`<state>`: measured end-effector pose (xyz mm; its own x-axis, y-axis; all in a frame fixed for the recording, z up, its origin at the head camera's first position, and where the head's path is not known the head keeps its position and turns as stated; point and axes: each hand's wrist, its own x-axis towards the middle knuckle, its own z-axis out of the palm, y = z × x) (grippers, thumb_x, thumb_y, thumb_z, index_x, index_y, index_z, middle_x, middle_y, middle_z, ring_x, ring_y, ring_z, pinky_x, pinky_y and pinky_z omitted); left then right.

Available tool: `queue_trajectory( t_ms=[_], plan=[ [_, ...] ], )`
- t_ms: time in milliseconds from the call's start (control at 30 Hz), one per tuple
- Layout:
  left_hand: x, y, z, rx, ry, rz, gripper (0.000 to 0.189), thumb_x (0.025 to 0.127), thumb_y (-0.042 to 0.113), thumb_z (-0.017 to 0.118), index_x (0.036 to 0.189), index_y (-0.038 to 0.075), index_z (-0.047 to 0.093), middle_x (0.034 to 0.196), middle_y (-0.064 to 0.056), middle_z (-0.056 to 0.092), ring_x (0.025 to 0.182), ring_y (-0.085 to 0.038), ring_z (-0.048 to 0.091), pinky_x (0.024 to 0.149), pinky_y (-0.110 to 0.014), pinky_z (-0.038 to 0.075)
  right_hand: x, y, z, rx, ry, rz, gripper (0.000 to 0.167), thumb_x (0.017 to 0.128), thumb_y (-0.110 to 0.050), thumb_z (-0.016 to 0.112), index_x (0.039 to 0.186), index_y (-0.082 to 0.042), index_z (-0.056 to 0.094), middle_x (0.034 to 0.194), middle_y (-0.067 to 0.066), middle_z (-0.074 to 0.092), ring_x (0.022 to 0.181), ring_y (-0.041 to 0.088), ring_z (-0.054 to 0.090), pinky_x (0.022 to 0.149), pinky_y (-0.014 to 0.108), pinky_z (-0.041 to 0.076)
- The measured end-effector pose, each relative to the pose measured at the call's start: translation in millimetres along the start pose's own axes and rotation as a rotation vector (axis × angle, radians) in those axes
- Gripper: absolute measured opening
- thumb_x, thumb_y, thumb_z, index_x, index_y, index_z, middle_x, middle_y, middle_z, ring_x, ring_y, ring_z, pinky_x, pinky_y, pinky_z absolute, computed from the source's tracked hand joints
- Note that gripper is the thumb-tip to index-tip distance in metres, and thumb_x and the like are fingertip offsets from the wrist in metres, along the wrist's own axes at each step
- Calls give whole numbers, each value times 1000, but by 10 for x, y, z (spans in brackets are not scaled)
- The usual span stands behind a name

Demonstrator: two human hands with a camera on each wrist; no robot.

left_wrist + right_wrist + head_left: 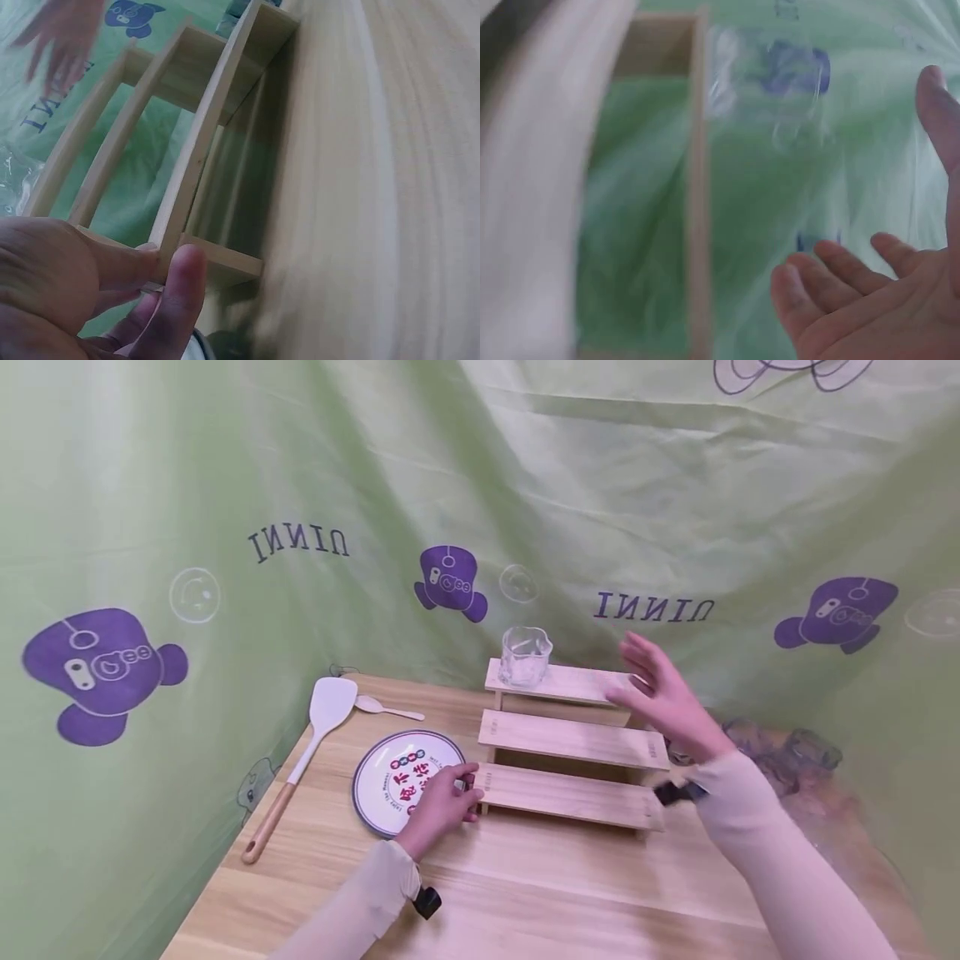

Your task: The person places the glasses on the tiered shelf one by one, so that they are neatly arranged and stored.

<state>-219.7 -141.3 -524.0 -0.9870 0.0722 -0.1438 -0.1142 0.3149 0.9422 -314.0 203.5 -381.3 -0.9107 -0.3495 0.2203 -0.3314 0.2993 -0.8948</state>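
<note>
While our left hand (pixel 442 806) pinches the left end of the lowest board (pixel 566 793) between thumb and fingers, our right hand (pixel 667 702) is up in the air with its fingers straight and its thumb well away from them, near the right end of the top board (pixel 577 683), holding nothing. These boards belong to the wooden shelf (pixel 573 739), which has three flat, pale steps and stands in the middle of the table (pixel 562 889). We see a clear glass cup (pixel 525 660) with a wavy rim on the top board's left end. Beside the shelf, on the left, lie a round white plate (pixel 378 785) with red writing and a blue edge, a small pale spoon (pixel 386 707) and a white spatula (pixel 306 754) with a wooden handle. On the right, some see-through things (pixel 810 752) look blurry to us. We have a light, stripy wood tabletop, and creased green cloth (pixel 375 460) with purple pictures (pixel 450 581) hangs around it.
</note>
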Motion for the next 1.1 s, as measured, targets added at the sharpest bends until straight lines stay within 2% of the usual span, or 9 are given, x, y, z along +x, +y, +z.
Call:
queue_trajectory(
  t_ms=[233,367,467,600,700,800,900,1000,1100],
  plan=[
    [-69,14,-61,50,29,-10,53,94,1,69,145,-1,52,123,-17,55,65,-22,67,60,-37,64,-1433,645,-602,-223,221,-29,90,88,6,75,161,-13,26,156,17,39,137,8,42,107,11,37],
    [-92,15,-111,72,52,15,53,96,2,68,145,-2,51,124,-18,55,65,-24,68,60,-37,63,-2087,905,-858,-308,371,71,89,90,4,74,161,-15,25,160,9,34,136,-2,34,108,5,26],
    [-96,24,-136,97,80,18,52,95,1,68,144,-3,52,121,-19,54,64,-25,67,59,-37,63,-2397,1085,-974,-349,382,166,94,93,-5,73,163,-16,12,164,17,21,142,1,20,106,-1,13],
    [-53,17,-74,109,65,11,51,96,0,67,144,-3,52,120,-20,53,63,-23,67,58,-37,63,-2684,1278,-1060,-343,312,272,101,97,-11,70,163,-20,-5,162,29,7,150,25,11,98,-4,16],
    [16,12,33,91,35,20,51,96,1,67,145,-3,52,124,-22,52,62,-21,66,59,-36,63,-2819,1355,-1120,-335,321,336,102,98,-14,70,163,-26,-8,161,31,8,145,43,21,91,-3,27],
    [35,9,87,77,33,16,51,96,0,66,145,-3,51,128,-23,51,63,-22,67,60,-37,63,-2817,1374,-1168,-370,322,359,101,97,-17,72,164,-19,-4,155,38,20,131,48,38,81,-1,36],
    [16,0,97,77,42,4,51,96,0,66,145,-3,51,131,-23,51,63,-24,67,60,-37,63,-2774,1402,-1173,-420,292,344,103,93,-18,76,162,-6,0,144,43,31,115,30,47,72,4,42],
    [9,4,98,90,42,8,51,97,0,66,145,-3,51,132,-23,51,62,-22,66,60,-36,63,-2773,1447,-1144,-414,265,313,105,92,-15,77,162,-4,0,144,44,28,120,42,43,78,4,41],
    [14,30,104,89,42,20,51,97,0,66,145,-2,51,133,-23,50,61,-21,65,60,-35,63,-2773,1491,-1123,-367,267,275,106,92,-10,75,163,-13,-3,150,44,22,135,52,28,89,-2,29]
  ],
)
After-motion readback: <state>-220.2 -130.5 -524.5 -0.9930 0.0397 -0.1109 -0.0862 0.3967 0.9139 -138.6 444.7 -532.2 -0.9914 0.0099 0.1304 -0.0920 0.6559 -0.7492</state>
